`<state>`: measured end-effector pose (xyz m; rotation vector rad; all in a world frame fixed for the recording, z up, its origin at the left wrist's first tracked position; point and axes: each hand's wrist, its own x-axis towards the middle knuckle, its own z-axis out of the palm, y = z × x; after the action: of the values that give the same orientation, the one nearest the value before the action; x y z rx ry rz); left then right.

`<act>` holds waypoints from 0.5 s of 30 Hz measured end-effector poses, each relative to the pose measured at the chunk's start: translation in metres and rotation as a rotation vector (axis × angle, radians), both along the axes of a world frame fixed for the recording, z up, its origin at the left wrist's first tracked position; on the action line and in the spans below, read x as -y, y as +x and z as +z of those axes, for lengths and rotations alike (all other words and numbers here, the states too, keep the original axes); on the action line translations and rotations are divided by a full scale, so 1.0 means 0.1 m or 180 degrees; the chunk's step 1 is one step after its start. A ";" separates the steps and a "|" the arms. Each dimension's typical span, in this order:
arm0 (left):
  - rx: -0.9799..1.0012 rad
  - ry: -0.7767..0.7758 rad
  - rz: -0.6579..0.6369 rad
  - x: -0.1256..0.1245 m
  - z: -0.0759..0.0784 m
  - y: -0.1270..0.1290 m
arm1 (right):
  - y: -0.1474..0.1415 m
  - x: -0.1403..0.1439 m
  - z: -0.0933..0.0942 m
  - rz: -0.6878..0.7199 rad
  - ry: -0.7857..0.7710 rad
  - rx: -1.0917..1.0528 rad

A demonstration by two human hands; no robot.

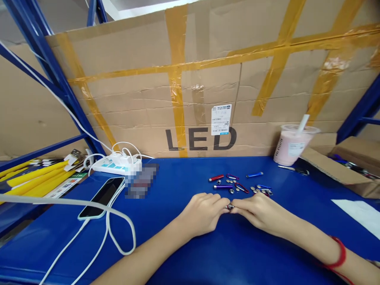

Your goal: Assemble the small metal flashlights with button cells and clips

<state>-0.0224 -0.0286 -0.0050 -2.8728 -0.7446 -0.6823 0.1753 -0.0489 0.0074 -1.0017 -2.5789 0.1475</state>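
My left hand [204,213] is closed, its thumb and forefinger pinching a small metal piece [229,206] with dark, silver and a little red on it. From the other side, the fingertips of my right hand [258,209] pinch the same piece. Most of it is hidden by the fingers, so its kind does not show. Just beyond the hands lie a red tube [216,178], a purple tube [223,187] and a blue tube [254,174], each like a mini flashlight. Among them are a red carabiner [241,187], a purple carabiner [232,177] and several button cells [253,189].
A pink drink cup with a straw [292,146] stands at the back right, beside an open cardboard box [356,162]. On the left are a phone [102,198], looping white cables [130,233] and a power strip [118,163]. White paper [360,215] lies at right.
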 end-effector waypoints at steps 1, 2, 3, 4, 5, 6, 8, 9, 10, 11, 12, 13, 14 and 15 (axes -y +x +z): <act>0.0070 0.0007 -0.0003 0.00 -0.02 0.01 | 0.00 0.00 -0.01 0.0003 -0.0089 -0.0067; 0.0139 0.0033 0.0002 0.01 -0.04 0.01 | 0.00 0.00 -0.01 -0.0011 -0.0154 -0.0131; 0.0208 0.0083 0.0016 0.02 -0.05 0.02 | -0.01 0.00 -0.03 -0.0043 -0.0195 -0.0192; 0.0270 0.0153 0.0028 0.02 -0.07 0.03 | -0.02 0.00 -0.04 -0.0082 -0.0224 -0.0245; 0.0321 0.0238 0.0038 0.03 -0.08 0.03 | -0.03 0.01 -0.05 -0.0127 -0.0262 -0.0299; 0.0364 0.0331 0.0038 0.04 -0.08 0.04 | -0.05 0.02 -0.05 -0.0176 -0.0311 -0.0366; 0.0393 0.0485 0.0031 0.05 -0.07 0.04 | -0.08 0.04 -0.05 -0.0268 -0.0494 -0.0557; 0.0385 0.0536 0.0029 0.05 -0.06 0.04 | -0.10 0.06 -0.04 -0.0332 -0.0659 -0.0670; 0.0360 0.0568 0.0027 0.05 -0.05 0.03 | -0.12 0.07 -0.03 -0.0410 -0.0911 -0.0784; 0.0328 0.0584 0.0021 0.04 -0.04 0.03 | -0.14 0.09 -0.02 -0.0499 -0.1251 -0.0902; 0.0288 0.0579 0.0003 0.03 -0.03 0.02 | -0.16 0.10 -0.01 -0.0602 -0.1653 -0.1019; 0.0245 0.0556 -0.0022 0.02 -0.03 0.01 | -0.17 0.11 0.00 -0.0709 -0.2070 -0.1139; 0.0201 0.0522 -0.0054 0.01 -0.04 0.00 | -0.18 0.11 0.00 -0.0802 -0.2445 -0.1265; 0.0164 0.0485 -0.0084 0.00 -0.04 0.00 | -0.19 0.11 0.00 -0.0861 -0.2741 -0.1393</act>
<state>-0.0227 -0.0285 -0.0090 -2.7413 -0.6322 -0.7833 0.1565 -0.0595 0.0074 -1.3748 -1.9309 1.3155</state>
